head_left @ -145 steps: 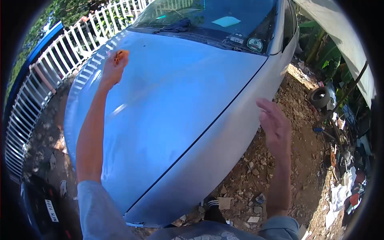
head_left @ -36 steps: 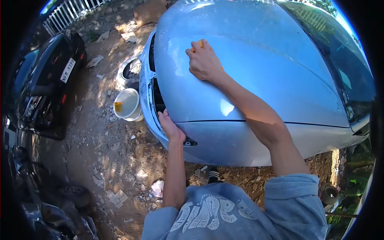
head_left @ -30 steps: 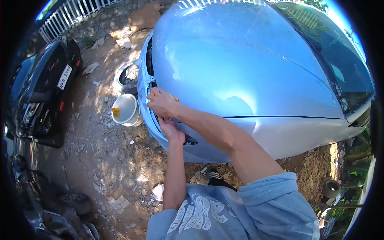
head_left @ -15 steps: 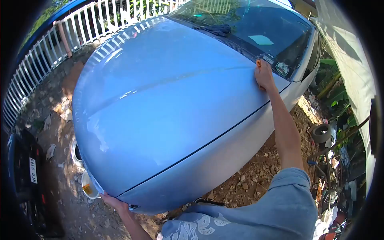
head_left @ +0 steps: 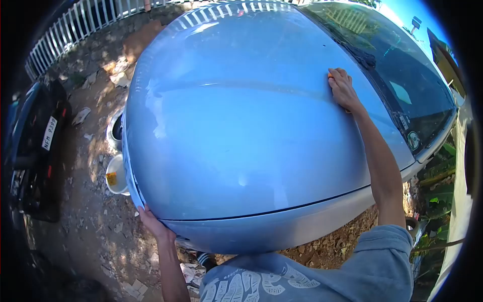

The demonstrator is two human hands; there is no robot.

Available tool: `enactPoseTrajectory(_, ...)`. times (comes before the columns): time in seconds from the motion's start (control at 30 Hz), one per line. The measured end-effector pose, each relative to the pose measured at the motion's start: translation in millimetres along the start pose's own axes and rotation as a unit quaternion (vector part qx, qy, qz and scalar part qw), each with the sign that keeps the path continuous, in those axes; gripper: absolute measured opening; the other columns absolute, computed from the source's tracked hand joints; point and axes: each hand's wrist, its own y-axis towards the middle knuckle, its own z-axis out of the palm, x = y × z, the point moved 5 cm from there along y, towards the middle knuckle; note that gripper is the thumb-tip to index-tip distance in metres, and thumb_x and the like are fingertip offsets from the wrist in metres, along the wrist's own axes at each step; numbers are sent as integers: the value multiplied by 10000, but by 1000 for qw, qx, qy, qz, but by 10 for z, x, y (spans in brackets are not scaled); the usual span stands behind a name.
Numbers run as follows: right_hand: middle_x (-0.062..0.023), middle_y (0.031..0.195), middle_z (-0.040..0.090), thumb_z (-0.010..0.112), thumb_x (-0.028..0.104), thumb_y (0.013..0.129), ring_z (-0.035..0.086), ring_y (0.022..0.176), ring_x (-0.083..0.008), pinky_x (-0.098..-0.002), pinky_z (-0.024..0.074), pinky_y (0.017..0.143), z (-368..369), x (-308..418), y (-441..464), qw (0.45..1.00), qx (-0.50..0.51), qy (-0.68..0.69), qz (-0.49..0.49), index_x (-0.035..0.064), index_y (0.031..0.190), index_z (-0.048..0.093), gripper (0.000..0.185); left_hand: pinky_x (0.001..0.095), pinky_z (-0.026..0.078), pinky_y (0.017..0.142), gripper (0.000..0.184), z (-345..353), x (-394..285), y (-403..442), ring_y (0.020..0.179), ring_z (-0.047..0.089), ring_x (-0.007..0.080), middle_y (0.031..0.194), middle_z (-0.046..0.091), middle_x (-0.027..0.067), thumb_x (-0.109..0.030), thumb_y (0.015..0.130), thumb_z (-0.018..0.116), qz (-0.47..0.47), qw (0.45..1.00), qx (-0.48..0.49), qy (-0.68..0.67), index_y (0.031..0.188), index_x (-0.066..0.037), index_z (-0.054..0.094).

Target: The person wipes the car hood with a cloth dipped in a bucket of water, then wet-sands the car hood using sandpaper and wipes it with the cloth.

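Observation:
The silver-blue car hood [head_left: 241, 136] fills the middle of the head view, its surface glossy with reflections. My right hand [head_left: 343, 90] is closed on an orange thing [head_left: 330, 75], pressed to the hood near the windshield side. Only small orange edges show past the fingers, so its exact kind is hidden. At the front corner of the car, my left hand [head_left: 156, 225] lies with extended fingers against the edge by the hood seam, holding nothing that I can see.
A white bucket [head_left: 116, 176] and a tire [head_left: 115, 128] stand by the car's front. A black car [head_left: 37, 151] is parked at left. Beyond the hood runs a white fence [head_left: 85, 22]. The windshield [head_left: 387, 55] has a dark wiper area at its base.
My right hand has moved from the hood's rear corner by the windshield farther in across the hood. My left hand stays at the front corner. The view has turned.

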Motion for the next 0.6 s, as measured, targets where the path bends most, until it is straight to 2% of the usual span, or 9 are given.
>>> enactPoseTrajectory(0.17, -171, 1407, 404, 431, 219, 986, 371, 1272, -407, -473, 312, 1089, 764, 1637, 546, 987, 3, 57, -150, 75, 1375, 470, 417, 363, 439, 961, 518, 69, 142, -23, 1045, 566, 222, 1159, 596, 131, -405, 1055, 272, -13, 1000, -1, -4, 1234, 7, 531)
enactPoseTrajectory(0.2, -172, 1385, 420, 433, 215, 983, 376, 1264, -409, -472, 323, 1081, 1004, 2389, 656, 974, 17, 73, -215, 65, 1343, 489, 394, 346, 427, 952, 493, 33, 49, -28, 1017, 558, 201, 1132, 598, 120, -375, 1060, 278, 16, 998, -40, 38, 1202, 17, 540)
enactPoseTrajectory(0.23, -172, 1363, 436, 435, 210, 980, 381, 1256, -411, -471, 334, 1073, 1108, 2841, 660, 963, 25, 77, -256, 54, 1311, 508, 373, 329, 416, 943, 469, 117, 45, -44, 989, 550, 181, 1106, 600, 109, -346, 1065, 284, 29, 994, -57, 88, 1171, 26, 550)
enactPoseTrajectory(0.27, -176, 1331, 453, 431, 207, 978, 393, 1240, -413, -475, 344, 1063, 1212, 3278, 720, 958, 38, 34, -283, 48, 1276, 520, 350, 329, 416, 943, 469, 141, 24, -49, 989, 550, 181, 1106, 600, 109, -346, 1065, 284, 35, 994, -69, 83, 1171, 26, 550)
enactPoseTrajectory(0.3, -181, 1298, 470, 427, 203, 976, 406, 1223, -414, -478, 354, 1052, 1321, 3671, 768, 952, 49, -11, -302, 41, 1242, 532, 329, 322, 418, 924, 452, 171, 9, -50, 964, 544, 176, 1072, 599, 112, -322, 1066, 294, 34, 994, -52, 92, 1156, 37, 553)
enactPoseTrajectory(0.37, -191, 1254, 492, 458, 184, 936, 437, 1181, -412, -468, 379, 1025, 1620, 4288, 767, 937, 48, 53, -342, 28, 1205, 544, 322, 315, 421, 905, 435, 169, 7, -18, 938, 538, 172, 1039, 599, 115, -298, 1066, 304, 39, 994, -34, 100, 1141, 47, 557)
enactPoseTrajectory(0.43, -187, 1188, 523, 498, 158, 863, 462, 1150, -386, -443, 399, 1002, 1944, 4867, 501, 921, 21, 35, -387, 23, 1171, 582, 347, 311, 425, 879, 427, 99, 167, 69, 917, 537, 171, 998, 600, 117, -273, 1067, 301, 66, 992, -19, 105, 1102, 54, 574)
enactPoseTrajectory(0.5, -160, 1158, 548, 524, 176, 811, 465, 1154, -347, -439, 393, 1006, 2113, 5345, 69, 891, 76, 2, -448, 20, 1070, 645, 325, 308, 424, 863, 414, 76, 213, 89, 902, 531, 158, 972, 600, 98, -261, 1064, 313, 68, 993, -15, 97, 1051, 52, 584)
enactPoseTrajectory(0.6, -132, 1218, 570, 541, 194, 801, 479, 1197, -317, -407, 358, 1057, 2246, 5673, -875, 830, 135, 18, -542, 53, 1005, 712, 301, 314, 432, 889, 436, 57, 265, 87, 914, 549, 173, 1037, 610, 110, -318, 1063, 340, 51, 994, -47, 83, 1115, 44, 577)
